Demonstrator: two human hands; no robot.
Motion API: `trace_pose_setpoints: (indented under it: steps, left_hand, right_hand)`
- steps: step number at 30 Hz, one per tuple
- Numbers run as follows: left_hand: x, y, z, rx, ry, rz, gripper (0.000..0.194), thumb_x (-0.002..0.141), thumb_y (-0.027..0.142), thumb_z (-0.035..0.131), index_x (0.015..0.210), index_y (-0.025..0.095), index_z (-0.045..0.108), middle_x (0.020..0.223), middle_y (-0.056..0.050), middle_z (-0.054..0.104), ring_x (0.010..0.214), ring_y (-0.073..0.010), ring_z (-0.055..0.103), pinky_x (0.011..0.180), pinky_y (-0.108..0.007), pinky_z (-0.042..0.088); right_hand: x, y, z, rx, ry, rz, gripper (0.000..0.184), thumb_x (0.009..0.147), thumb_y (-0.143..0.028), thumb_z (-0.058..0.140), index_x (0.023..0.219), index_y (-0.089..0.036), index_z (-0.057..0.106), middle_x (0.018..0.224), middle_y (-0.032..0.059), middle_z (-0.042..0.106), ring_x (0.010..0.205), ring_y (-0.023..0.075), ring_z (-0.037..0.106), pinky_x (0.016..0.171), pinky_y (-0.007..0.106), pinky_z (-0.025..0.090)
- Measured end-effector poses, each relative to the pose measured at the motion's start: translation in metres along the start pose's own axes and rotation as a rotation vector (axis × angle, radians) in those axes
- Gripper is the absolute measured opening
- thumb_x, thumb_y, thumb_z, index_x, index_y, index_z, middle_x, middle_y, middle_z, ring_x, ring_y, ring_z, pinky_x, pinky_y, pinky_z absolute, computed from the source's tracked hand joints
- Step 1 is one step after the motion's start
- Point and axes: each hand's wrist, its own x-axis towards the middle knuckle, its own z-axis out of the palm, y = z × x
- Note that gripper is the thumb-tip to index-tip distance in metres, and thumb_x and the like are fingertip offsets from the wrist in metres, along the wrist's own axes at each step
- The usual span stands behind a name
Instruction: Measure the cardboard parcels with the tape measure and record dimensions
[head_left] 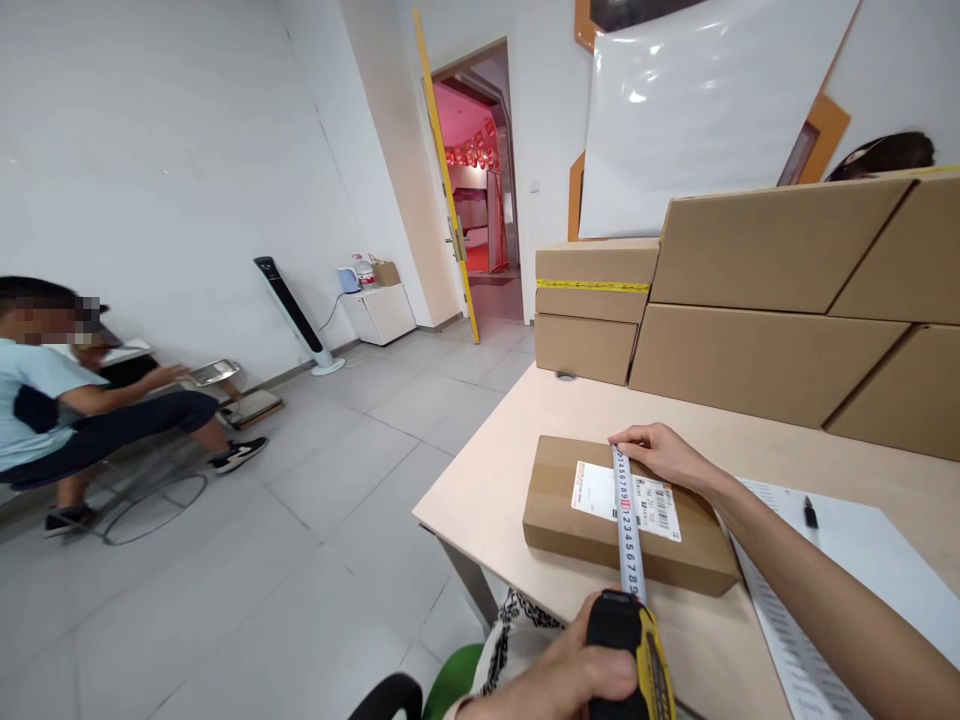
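A brown cardboard box [547, 490] with a white shipping label [664, 515] lies flat on the table. Wrapped in my left hand [562, 670] is a black and yellow tape measure [619, 640], just off the near side of the box. Its silver blade [627, 530] runs out across the top of the box and over part of the label. My right hand [660, 455] is at the far edge of the box, its fingers pinching the blade's end there. The blade's tip is partly covered by those fingers.
Stacked cardboard boxes [765, 350] stand along the table's [487, 470] far side. White paper sheets [870, 570] with a black pen [810, 512] lie at the right. A person [45, 400] sits on the left. Beyond are a tower fan [292, 310] and an open door [450, 200].
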Motion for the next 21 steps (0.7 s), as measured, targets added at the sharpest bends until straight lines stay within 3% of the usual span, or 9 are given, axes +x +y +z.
trace_pose_setpoints:
  steps: [4, 9, 13, 17, 21]
  left_hand:
    - [0.003, -0.002, -0.002, 0.008, -0.014, -0.037, 0.083, 0.054, 0.023, 0.082, 0.129, 0.02, 0.049, 0.102, -0.005, 0.065, 0.094, -0.0181, 0.061, 0.087, -0.03, 0.039]
    - [0.003, 0.006, 0.002, -0.062, -0.083, -0.113, 0.09, 0.056, 0.016, 0.078, 0.138, 0.024, 0.04, 0.106, -0.008, 0.067, 0.097, -0.0243, 0.064, 0.093, -0.041, 0.04]
    - [0.006, 0.008, -0.002, -0.05, -0.093, -0.131, 0.092, 0.061, 0.015, 0.076, 0.143, 0.025, 0.035, 0.112, -0.008, 0.067, 0.104, -0.0239, 0.063, 0.098, -0.041, 0.037]
    - [0.011, 0.005, -0.009, -0.025, -0.09, -0.108, 0.086, 0.064, 0.027, 0.074, 0.142, 0.025, 0.038, 0.111, -0.006, 0.067, 0.105, -0.0241, 0.061, 0.095, -0.037, 0.038]
    - [0.013, 0.01, -0.01, 0.082, -0.075, -0.12, 0.088, 0.061, 0.028, 0.078, 0.141, 0.028, 0.041, 0.114, -0.005, 0.066, 0.113, -0.0286, 0.058, 0.102, -0.044, 0.033]
  right_hand:
    - [0.001, -0.002, -0.001, 0.002, 0.006, 0.002, 0.026, 0.077, -0.038, 0.064, 0.089, -0.019, 0.077, 0.104, 0.0081, 0.074, 0.092, 0.0249, 0.068, 0.082, 0.035, 0.05]
    - [0.001, -0.003, -0.001, 0.013, 0.007, 0.007, 0.025, 0.077, -0.037, 0.065, 0.09, -0.019, 0.077, 0.104, 0.0085, 0.074, 0.094, 0.0254, 0.067, 0.084, 0.035, 0.05]
    - [0.001, -0.003, -0.001, 0.017, 0.015, 0.005, 0.024, 0.076, -0.034, 0.065, 0.09, -0.019, 0.077, 0.103, 0.0077, 0.074, 0.096, 0.0252, 0.066, 0.089, 0.037, 0.047]
    - [0.0, -0.003, -0.001, 0.027, 0.023, 0.009, 0.023, 0.076, -0.033, 0.065, 0.091, -0.019, 0.076, 0.103, 0.0076, 0.074, 0.096, 0.0247, 0.067, 0.088, 0.037, 0.048]
    - [-0.001, -0.004, -0.001, 0.05, 0.011, 0.018, 0.025, 0.077, -0.035, 0.064, 0.092, -0.019, 0.076, 0.103, 0.0079, 0.074, 0.091, 0.0234, 0.067, 0.081, 0.034, 0.05]
